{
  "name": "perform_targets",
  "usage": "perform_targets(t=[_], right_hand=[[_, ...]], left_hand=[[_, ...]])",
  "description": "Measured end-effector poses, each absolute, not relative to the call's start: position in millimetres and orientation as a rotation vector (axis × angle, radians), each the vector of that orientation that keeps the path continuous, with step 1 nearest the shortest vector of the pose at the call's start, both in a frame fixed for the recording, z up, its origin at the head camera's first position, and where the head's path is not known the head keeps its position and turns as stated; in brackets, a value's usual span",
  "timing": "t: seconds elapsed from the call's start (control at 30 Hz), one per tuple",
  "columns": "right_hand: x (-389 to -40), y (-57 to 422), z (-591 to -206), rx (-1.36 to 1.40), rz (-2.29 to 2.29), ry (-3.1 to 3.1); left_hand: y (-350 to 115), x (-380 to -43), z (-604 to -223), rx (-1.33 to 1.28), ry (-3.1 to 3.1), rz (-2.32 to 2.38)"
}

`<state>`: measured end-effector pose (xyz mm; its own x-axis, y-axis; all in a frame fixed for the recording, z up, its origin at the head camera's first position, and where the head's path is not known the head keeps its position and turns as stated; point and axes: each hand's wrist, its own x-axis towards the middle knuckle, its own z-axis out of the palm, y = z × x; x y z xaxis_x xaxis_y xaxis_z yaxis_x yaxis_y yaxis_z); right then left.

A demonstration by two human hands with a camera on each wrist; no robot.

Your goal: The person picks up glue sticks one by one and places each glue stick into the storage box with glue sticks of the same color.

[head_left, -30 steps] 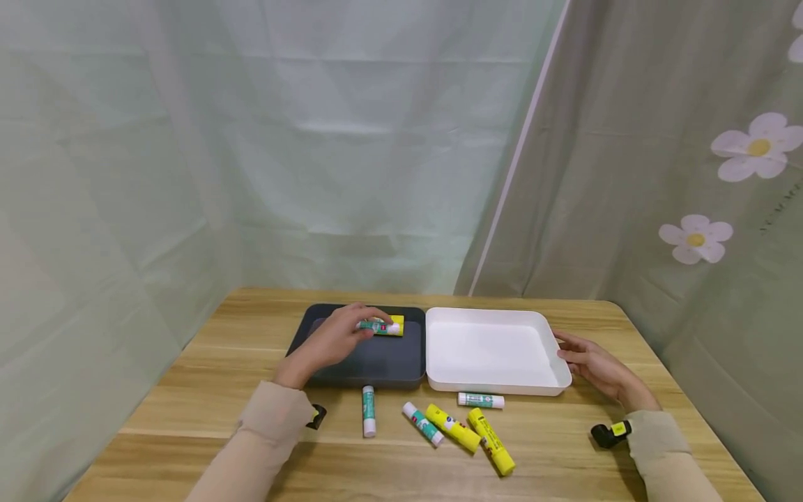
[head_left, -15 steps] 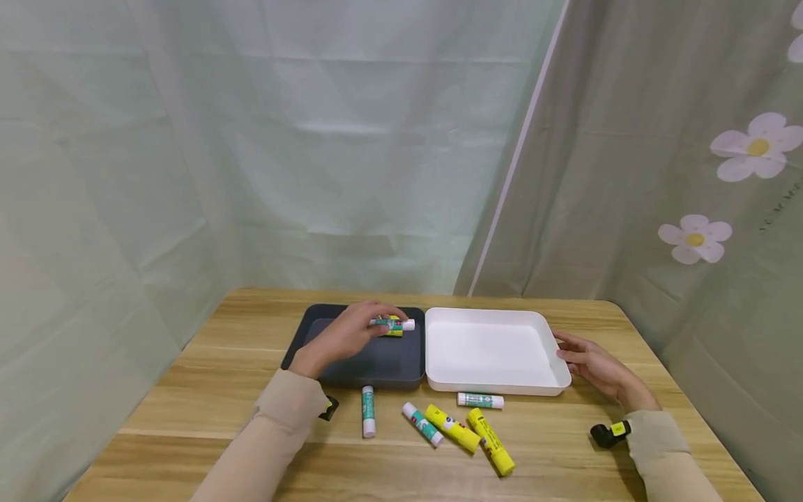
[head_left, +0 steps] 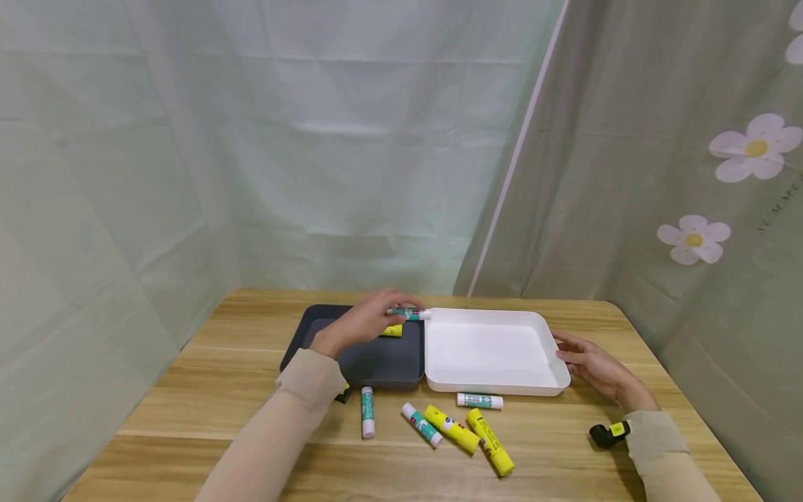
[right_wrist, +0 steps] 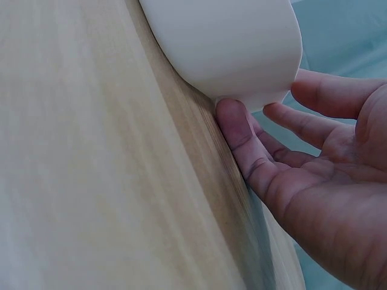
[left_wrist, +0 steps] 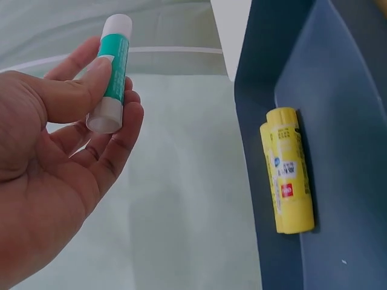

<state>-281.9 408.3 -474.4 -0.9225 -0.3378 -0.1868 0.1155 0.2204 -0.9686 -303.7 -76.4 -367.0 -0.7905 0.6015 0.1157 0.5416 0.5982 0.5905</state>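
"Edges, room?"
"Dark tray (head_left: 376,362) stands beside white tray (head_left: 492,348); table (head_left: 207,390) extends broadly leftward."
"Count?"
"Table: three green-white sticks (head_left: 422,424), two yellow sticks (head_left: 452,429); dark tray: two yellow tubes (left_wrist: 290,163)."
"Held piece?"
"Glue stick (left_wrist: 118,75), green-labelled, white-ended, above dark tray's far right corner, pinched by left hand (head_left: 364,321); right hand (head_left: 594,366), fingers loose, touches white tray's right wall."

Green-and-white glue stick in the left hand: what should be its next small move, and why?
Perhaps move the glue stick right, over the white tray: the left hand holds it near where the trays meet, and yellow glue sticks already lie in the dark tray.
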Motion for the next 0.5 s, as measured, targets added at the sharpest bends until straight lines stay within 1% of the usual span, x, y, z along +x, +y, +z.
perform_targets(t=[0.3, 0.5], right_hand=[[-282.1, 410.8, -476.3, -0.234, -1.754, 2.157], [-282.1, 409.2, -477.0, -0.248, -1.75, 2.163]], left_hand=[[-58.7, -323.7, -361.2, 1.079, 2.603, 0.998], [-44.9, -333.1, -358.2, 1.087, 2.537, 1.024]])
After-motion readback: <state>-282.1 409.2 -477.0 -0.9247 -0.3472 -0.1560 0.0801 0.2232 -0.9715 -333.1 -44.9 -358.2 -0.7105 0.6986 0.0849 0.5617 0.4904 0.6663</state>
